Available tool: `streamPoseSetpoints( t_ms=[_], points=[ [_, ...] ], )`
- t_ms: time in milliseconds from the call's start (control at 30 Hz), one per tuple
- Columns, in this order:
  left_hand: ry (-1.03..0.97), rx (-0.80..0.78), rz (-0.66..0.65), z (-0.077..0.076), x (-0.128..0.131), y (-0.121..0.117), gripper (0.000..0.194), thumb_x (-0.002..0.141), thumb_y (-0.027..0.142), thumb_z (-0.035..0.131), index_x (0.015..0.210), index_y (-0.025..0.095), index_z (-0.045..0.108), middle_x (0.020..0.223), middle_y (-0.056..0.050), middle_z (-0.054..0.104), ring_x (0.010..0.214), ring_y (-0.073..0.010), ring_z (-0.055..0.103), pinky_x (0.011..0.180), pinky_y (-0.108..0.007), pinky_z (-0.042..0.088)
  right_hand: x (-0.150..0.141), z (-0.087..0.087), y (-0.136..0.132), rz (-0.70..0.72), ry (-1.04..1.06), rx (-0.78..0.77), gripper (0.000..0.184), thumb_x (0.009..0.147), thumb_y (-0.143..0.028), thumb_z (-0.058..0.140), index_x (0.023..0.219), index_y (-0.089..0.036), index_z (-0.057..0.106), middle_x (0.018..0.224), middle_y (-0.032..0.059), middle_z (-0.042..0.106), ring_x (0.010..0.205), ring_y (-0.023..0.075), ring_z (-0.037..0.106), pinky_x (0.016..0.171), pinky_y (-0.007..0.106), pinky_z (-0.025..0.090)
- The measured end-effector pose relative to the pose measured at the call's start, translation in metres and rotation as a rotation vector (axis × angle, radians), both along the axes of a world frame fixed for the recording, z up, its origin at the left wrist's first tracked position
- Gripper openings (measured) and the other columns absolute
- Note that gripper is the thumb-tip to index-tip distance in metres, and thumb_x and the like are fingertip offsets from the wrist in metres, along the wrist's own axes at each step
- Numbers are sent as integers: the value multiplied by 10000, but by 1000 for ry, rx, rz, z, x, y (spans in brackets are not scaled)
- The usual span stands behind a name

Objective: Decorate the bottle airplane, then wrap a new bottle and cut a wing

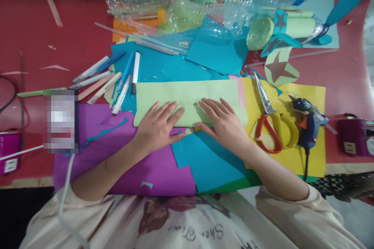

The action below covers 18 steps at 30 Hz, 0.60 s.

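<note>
A pale green sheet (187, 92) lies across the middle of the work area, its near part folded or rolled over along the front edge. My left hand (160, 124) presses flat on the left part of that fold, fingers spread. On the right part rests my right hand (223, 122), also flat with its fingers apart. Under and in front of the sheet are a purple sheet (140, 171) and a blue sheet (213, 163). Red-handled scissors (267, 124) lie just right of my right hand, on a yellow sheet (314, 105).
A glue gun (309, 128) lies at the right with its cord running forward. Several markers (105, 85) are scattered at the left. Clear plastic bottles (204, 0) fill the back. A decorated bottle (298, 27) with blue fins lies back right. A cable (67, 186) crosses my left sleeve.
</note>
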<state>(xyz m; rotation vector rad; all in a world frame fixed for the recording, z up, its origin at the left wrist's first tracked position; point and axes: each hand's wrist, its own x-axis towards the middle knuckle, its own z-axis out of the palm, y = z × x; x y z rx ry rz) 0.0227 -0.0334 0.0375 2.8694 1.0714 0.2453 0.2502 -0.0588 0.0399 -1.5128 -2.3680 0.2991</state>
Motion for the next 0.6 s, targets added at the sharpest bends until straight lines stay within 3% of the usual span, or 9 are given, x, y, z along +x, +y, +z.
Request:
streamPoseSetpoints(
  t_ms=[167, 600],
  points=[
    [1, -2, -17, -2, -1, 0, 622, 926, 555, 418, 1334, 95, 516, 1291, -216, 589, 1207, -336, 554, 992, -464, 466, 0, 0, 0, -10, 4, -4, 486, 924, -486, 433, 1238, -142, 573, 1273, 161, 624, 1170, 292, 590, 1080, 533, 396],
    [117, 8, 62, -5, 10, -12, 531, 977, 411, 379, 1396, 93, 446, 1414, -223, 480, 1315, -351, 465, 1026, -484, 436, 1, -3, 3, 11, -21, 24, 463, 941, -466, 400, 1249, -157, 556, 1296, 158, 608, 1188, 300, 575, 938, 472, 518]
  ],
)
